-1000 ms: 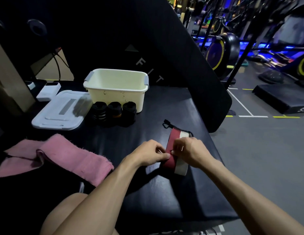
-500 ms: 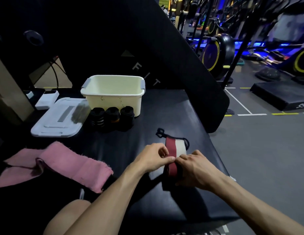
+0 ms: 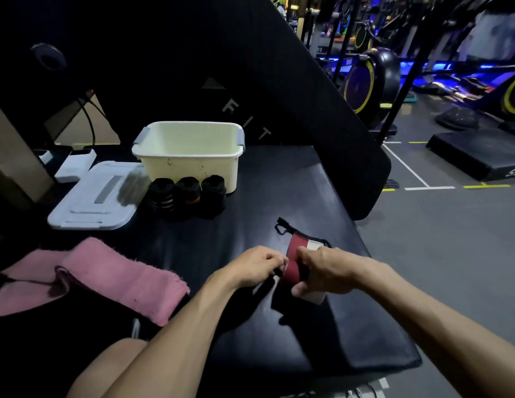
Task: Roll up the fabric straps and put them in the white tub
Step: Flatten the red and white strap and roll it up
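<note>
- Head view: I see the left hand [image 3: 255, 267] and right hand [image 3: 322, 271], each grip pinching the red-and-white fabric strap [image 3: 295, 261] on the black padded bench [image 3: 279, 182].
- Head view: white plastic tub [image 3: 190, 156] stands well apart at the bench's far side, three black rolled straps [image 3: 188, 191] touching its near wall.

Woven cloth strap [image 3: 294, 264]; glossy plastic tub [image 3: 190, 163]; smooth matt bench pad [image 3: 279, 179].

The strap [image 3: 297, 261] is showing red and white bands with a black loop. The tub [image 3: 190, 162] is looking cream-white with grey handles. Three black rolled straps [image 3: 189, 193] are showing white and orange stripes. The towel [image 3: 118, 277] is pink, the desk [image 3: 279, 182] black.
</note>
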Motion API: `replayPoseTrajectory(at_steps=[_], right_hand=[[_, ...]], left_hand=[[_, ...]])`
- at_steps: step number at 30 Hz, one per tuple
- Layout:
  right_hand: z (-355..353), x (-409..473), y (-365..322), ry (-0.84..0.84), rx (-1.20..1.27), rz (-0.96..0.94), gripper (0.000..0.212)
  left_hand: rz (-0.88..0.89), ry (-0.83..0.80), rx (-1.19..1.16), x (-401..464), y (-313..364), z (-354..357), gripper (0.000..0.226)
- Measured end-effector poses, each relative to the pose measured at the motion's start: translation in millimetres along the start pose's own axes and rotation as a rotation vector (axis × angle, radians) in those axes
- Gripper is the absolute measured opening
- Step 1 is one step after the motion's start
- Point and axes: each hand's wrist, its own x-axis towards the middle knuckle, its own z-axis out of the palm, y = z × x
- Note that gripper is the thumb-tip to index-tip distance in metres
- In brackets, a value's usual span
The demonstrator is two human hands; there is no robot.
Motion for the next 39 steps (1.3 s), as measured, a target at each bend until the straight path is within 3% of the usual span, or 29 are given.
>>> replayPoseTrajectory(at_steps=[10,12,15,18,21,24,28,32,34,37,39], right_hand=[[-19,24,26,-0.035,0.202,-0.031,0.038],[-20,25,29,0.027,0.241,-0.014,0.026],[-20,28,34,0.11,0.301,0.059,0.048],[-13,37,39,0.228,0.376,0.075,0.037],[-11,42,35,0.337,0.292,0.064,0.028],[-8,39,28,0.448,0.166,0.08,0.022],[6,24,22,0.545,0.007,0.027,0.035],[40,16,22,0.503,-0.225,0.004,0.084],[52,18,27,0.531,-0.258,0.026,0.097],[48,24,31,0.605,-0.219,0.0,0.084],[42,29,31,0.565,-0.197,0.013,0.078]], left_hand=[[-0.039,0.101,-0.121,-2,3,3,0.02],[-0.052,0.125,-0.112,-2,3,4,0.018],[-0.044,0.127,-0.128,-2,5,4,0.021],[-0.027,0.106,-0.17,-4,6,1,0.025],[0.03,0.104,-0.061,-4,4,3,0.018],[0.041,0.203,0.031,-3,3,7,0.012],[0.033,0.257,0.007,-2,5,11,0.01],[0.02,0.33,-0.031,4,4,16,0.015],[0.012,0.361,-0.08,6,4,20,0.016],[0.026,0.378,-0.148,4,6,23,0.011],[0.044,0.348,-0.184,2,7,21,0.012]])
